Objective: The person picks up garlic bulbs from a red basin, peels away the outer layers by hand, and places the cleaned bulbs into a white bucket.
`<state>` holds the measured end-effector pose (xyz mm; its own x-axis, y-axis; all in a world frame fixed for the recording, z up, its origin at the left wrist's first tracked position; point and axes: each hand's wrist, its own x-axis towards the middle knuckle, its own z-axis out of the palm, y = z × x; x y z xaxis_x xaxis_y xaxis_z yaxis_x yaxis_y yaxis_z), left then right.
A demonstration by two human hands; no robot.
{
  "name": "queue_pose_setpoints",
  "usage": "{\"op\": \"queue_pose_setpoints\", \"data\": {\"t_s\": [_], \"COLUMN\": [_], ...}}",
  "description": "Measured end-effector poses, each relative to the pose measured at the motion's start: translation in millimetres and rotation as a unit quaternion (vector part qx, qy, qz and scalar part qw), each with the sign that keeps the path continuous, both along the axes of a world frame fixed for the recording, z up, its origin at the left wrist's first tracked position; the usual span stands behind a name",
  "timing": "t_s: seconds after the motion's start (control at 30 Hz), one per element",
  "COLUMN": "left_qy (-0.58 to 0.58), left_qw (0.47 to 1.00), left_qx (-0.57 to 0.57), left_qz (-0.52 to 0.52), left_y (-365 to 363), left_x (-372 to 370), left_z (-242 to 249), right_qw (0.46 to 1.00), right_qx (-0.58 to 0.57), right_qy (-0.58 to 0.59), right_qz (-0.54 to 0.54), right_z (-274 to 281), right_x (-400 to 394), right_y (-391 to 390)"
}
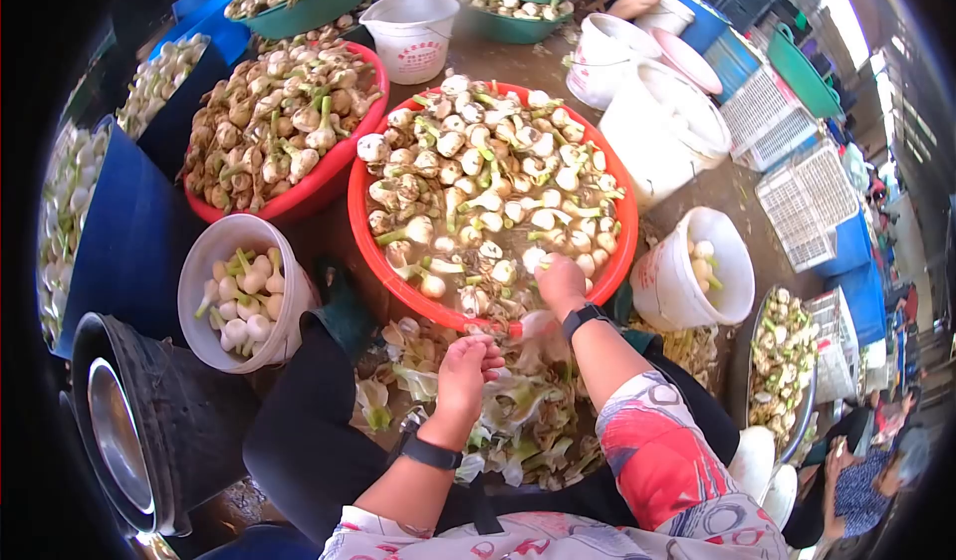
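A round orange-red tub (629, 224) holds many muddy garlic bulbs (488, 200) in brownish water. My right hand (561, 283) reaches over its near right edge, fingers closed at a pale bulb (534, 259). Outside the near rim, my left hand (470, 366) is raised with its fingers curled and slightly apart, and nothing shows in it. Below my hands lies a heap of peeled leaves and skins (523, 426). To the left, a white bucket (299, 326) holds cleaned bulbs. Another white bucket (665, 279) at the right holds a few.
A red tub (373, 112) piled with unpeeled bulbs stands at the upper left, near blue bins (119, 231). White buckets (657, 132) and crates (807, 197) line the right. A black container (159, 411) is at the lower left. Another person (866, 490) sits at the lower right.
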<state>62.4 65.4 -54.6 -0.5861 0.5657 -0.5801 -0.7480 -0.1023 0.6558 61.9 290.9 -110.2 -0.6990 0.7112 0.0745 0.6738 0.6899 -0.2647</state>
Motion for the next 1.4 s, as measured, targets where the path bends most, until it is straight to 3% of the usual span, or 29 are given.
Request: {"op": "queue_pose_setpoints", "data": {"t_s": [0.03,0.1,0.13,0.17,0.23,0.3,0.37,0.43,0.5,0.6,0.63,0.7,0.73,0.8,0.83,0.9,0.97,1.0,1.03,1.07,1.1,1.17,1.2,1.27,1.3,1.33,1.37,1.4], "left_qy": [-0.005,0.018,0.013,0.011,-0.001,-0.003,-0.035,-0.035,0.099,0.022,0.023,0.032,0.034,0.203,0.202,0.065,0.065,0.055,0.046,0.05,0.051,0.029,0.072,0.066,0.058,0.053,0.055,0.058], "left_qw": [1.0,1.0,1.0,1.0,0.999,0.999,0.992,0.98,0.98,0.978,0.978,0.986,0.985,0.979,0.979,0.997,0.996,0.996,0.996,0.996,0.996,0.998,0.997,0.998,0.998,0.998,0.998,0.997], "left_qx": [0.001,0.002,0.003,0.001,-0.001,0.01,0.099,0.194,0.172,0.206,0.208,0.166,0.17,-0.022,-0.021,-0.014,-0.002,-0.002,-0.001,-0.038,-0.037,-0.038,-0.027,-0.01,0.008,0.006,0.016,0.028], "left_qz": [0.006,0.018,0.022,0.023,0.046,0.036,0.076,0.031,-0.006,0.007,0.008,-0.004,-0.001,0.016,0.019,0.045,0.061,0.069,0.078,0.064,0.068,0.042,0.009,-0.006,-0.022,-0.023,-0.029,-0.037], "left_y": [1.0,1.3,0.9,0.3,1.8,4.0,9.0,9.2,5.1,-0.8,-2.9,-3.8,-3.7,-3.6,-7.4,-15.8,-10.8,-6.5,-1.3,2.4,4.0,5.8,4.6,3.4,1.4,-0.7,-0.8,1.5], "left_x": [-3.7,-8.4,-11.2,-14.0,-15.0,-12.0,-6.3,-2.2,1.2,12.5,14.7,12.4,11.7,10.3,7.1,-3.3,-4.0,-1.0,-0.1,-0.8,-3.1,-3.6,-4.1,-10.2,-11.2,-11.9,-13.1,-13.2], "left_z": [0.2,0.7,1.2,1.6,3.3,6.6,11.9,28.4,10.7,13.5,16.9,24.6,22.8,15.6,11.1,7.4,4.1,6.5,9.2,12.0,11.7,7.8,-1.3,-7.8,-9.0,-10.4,-10.5,-8.4], "right_qw": [1.0,0.989,0.995,0.997,0.908,0.79,0.688,0.7,0.718,0.805,0.806,0.693,0.695,0.603,0.584,0.594,0.763,0.763,0.928,0.986,0.996,0.997,0.997,0.956,0.968,0.95,0.711,0.621], "right_qx": [0.001,0.019,0.001,-0.063,-0.341,-0.528,-0.648,-0.644,-0.64,-0.561,-0.56,-0.68,-0.678,-0.733,-0.734,-0.7,-0.541,-0.541,-0.263,0.045,-0.019,0.01,0.011,0.041,0.095,-0.308,-0.633,-0.705], "right_qy": [-0.005,-0.142,-0.1,0.043,0.231,0.294,0.324,0.297,0.267,0.192,0.191,0.24,0.24,0.306,0.338,0.378,0.339,0.338,0.261,0.156,0.083,-0.076,-0.077,-0.273,-0.176,0.044,0.257,0.3], "right_qz": [0.006,0.041,0.032,-0.021,-0.076,-0.105,-0.034,-0.078,-0.053,0.01,0.013,-0.021,-0.016,-0.071,-0.08,-0.121,-0.103,-0.103,-0.041,0.027,-0.022,-0.018,-0.015,0.104,0.154,-0.003,-0.165,-0.161], "right_z": [2.1,5.8,-10.2,31.2,50.5,99.2,107.6,109.1,111.1,119.9,121.4,121.6,122.5,123.0,124.2,125.4,99.7,77.2,54.0,43.1,39.2,17.9,12.2,3.5,4.7,3.5,31.8,57.5], "right_x": [-7.6,-23.9,-24.6,-17.6,3.1,30.3,63.9,86.9,104.0,119.4,123.6,127.3,126.8,124.5,120.1,109.4,89.6,75.3,59.2,45.8,32.6,18.6,14.6,8.3,13.5,23.6,33.4,42.1], "right_y": [1.6,7.5,27.5,11.9,6.9,-41.7,-80.4,-117.1,-128.1,-127.3,-128.3,-125.6,-123.5,-118.0,-110.7,-85.8,-41.8,-25.7,-8.6,2.0,1.5,-0.8,4.7,11.0,16.2,15.9,2.4,-18.6]}}
